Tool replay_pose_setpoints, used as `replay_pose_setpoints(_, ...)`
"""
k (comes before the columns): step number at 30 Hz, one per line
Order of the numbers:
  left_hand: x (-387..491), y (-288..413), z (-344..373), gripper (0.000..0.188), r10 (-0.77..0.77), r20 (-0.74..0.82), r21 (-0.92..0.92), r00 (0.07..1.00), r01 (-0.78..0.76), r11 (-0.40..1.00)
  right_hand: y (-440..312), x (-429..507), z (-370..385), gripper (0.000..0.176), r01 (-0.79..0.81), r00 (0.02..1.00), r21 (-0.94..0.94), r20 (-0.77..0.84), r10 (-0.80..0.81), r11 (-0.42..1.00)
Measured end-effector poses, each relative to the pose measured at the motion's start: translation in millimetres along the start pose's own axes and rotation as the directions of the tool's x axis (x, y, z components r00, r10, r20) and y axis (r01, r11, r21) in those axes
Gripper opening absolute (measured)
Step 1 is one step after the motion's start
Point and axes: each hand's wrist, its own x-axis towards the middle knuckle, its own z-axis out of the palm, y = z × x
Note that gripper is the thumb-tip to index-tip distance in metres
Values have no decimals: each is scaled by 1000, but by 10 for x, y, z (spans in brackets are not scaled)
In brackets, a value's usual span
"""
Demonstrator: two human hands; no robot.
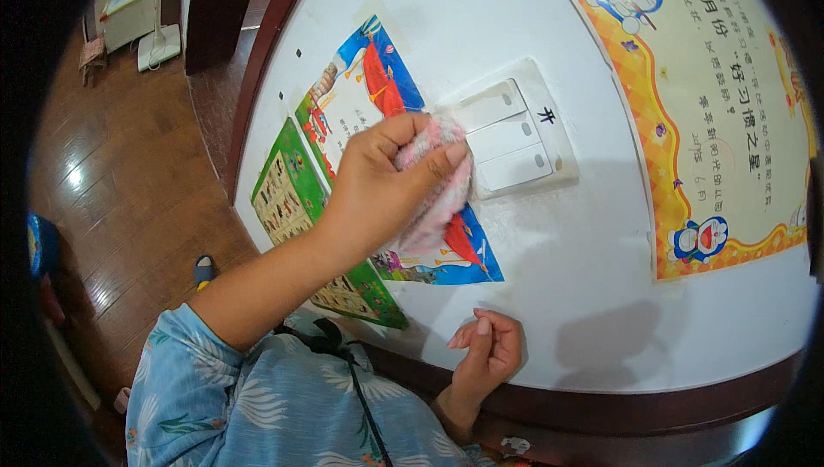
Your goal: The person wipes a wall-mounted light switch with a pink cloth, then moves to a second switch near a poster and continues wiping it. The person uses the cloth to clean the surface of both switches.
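A pink and white fuzzy cloth is bunched in my left hand, pinched between the thumb and fingers. The cloth is at the near edge of a white wall switch panel with three rockers, and covers a bit of that edge. Around the panel runs a clear, yellowed plastic border bearing a handwritten mark. Behind the left hand, a colourful printed sheet is stuck to the white wall and partly hidden. My right hand holds nothing; its fingers curl loosely in front of the wall, low in view.
A large yellow cartoon-bordered poster with writing hangs beyond the switches. Beside the printed sheet is a green picture chart. Dark wooden trim edges the wall. On the left lie a brown tiled floor and a blue object.
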Motion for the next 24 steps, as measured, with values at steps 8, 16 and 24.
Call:
replay_pose_setpoints(8, -47, 28, 20, 14, -49, -102, 138, 994, 63, 988, 73, -8, -42, 12, 31, 999, 9, 17, -31, 999)
replay_pose_setpoints(16, -122, -101, 50, 15, 165, 41, 162, 986, -169, 972, 102, -7, -47, 13, 84, 996, -32, 37, -83, 996)
replay_pose_setpoints(24, -233, -140, 112, 15, 98, 142, 262, 985, -133, 956, 149, -4, -23, 11, 70, 998, -19, -10, -70, 997)
